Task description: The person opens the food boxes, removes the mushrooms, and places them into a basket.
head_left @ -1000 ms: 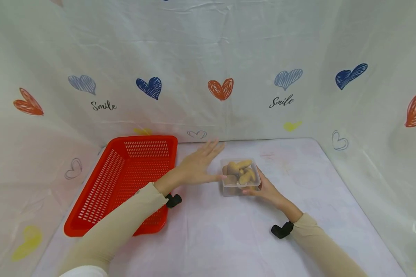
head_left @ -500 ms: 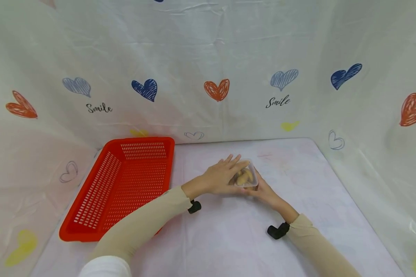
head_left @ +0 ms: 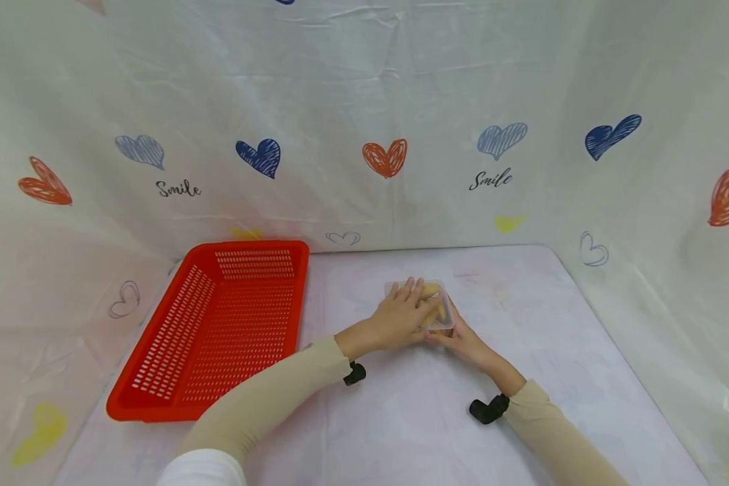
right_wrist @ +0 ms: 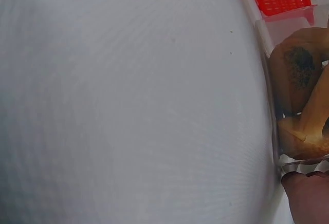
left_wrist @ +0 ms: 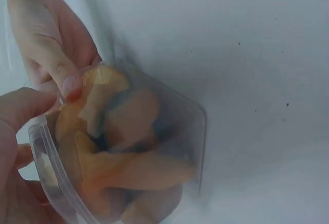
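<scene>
A clear, lidded plastic container (head_left: 445, 322) holds several tan, rounded and elongated pieces (left_wrist: 139, 170), whose kind I cannot tell. It stands on the white-covered table right of the middle. My left hand (head_left: 401, 317) rests across its top with the fingers stretched forward, covering much of the lid. From the right side my right hand (head_left: 470, 347) grips the container, its thumb along the near side and the other fingers mostly hidden behind. Through the clear wall in the right wrist view, one piece (right_wrist: 295, 70) shows a dark speckled patch.
To the left stands a large red perforated basket (head_left: 243, 317), with my left forearm passing over its near right corner. A white sheet (head_left: 322, 81) printed with hearts hangs behind the table (head_left: 522, 290) and along both sides.
My left hand has moved right from beside the basket onto the container's top, its spread fingers drawing closer together. My right hand has kept its grip, and the container stays about where it was.
</scene>
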A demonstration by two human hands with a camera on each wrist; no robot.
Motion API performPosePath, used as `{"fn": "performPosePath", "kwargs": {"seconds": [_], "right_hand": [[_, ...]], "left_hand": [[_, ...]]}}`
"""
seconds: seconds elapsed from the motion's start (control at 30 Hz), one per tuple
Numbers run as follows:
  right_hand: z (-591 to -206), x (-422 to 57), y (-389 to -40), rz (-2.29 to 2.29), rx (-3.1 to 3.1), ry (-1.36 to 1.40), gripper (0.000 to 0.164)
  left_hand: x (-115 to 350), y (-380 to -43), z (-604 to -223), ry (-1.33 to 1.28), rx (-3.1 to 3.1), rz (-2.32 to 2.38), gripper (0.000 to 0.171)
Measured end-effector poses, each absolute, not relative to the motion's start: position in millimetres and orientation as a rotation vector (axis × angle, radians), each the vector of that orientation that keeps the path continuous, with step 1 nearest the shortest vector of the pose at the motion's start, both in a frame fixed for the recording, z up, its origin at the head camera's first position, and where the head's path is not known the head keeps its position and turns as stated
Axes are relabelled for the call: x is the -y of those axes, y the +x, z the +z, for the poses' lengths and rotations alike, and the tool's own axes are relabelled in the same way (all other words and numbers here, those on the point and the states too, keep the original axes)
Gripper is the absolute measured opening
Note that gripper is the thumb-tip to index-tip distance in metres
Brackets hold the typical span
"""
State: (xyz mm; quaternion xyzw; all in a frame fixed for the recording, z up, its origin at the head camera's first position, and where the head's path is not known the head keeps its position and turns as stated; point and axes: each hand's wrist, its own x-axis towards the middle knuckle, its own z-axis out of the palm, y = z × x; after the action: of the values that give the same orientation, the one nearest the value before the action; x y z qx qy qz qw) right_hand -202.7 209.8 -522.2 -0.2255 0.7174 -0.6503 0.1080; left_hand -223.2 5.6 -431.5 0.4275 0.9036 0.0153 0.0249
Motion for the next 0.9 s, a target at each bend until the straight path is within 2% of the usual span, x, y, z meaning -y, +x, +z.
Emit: {"fn": "performPosePath", "kwargs": {"seconds": [0.17,0.6,0.9], "right_hand": [[-524,-211,-203,-1.933,-2.075,-0.703,0.103],[-524,-213,-201,-1.872,-2.175,-0.636,0.101],[-525,-213,-199,-1.836,-2.213,-0.63,0.098]], "left_hand": [[-11,-220,-435,1.327,-2.844,-0.075,0.071],[-26,-206,-442,1.397,-2.935,-0.509,0.071],[-22,-201,-452,1.549,-3.026,-0.767,0.064]]}}
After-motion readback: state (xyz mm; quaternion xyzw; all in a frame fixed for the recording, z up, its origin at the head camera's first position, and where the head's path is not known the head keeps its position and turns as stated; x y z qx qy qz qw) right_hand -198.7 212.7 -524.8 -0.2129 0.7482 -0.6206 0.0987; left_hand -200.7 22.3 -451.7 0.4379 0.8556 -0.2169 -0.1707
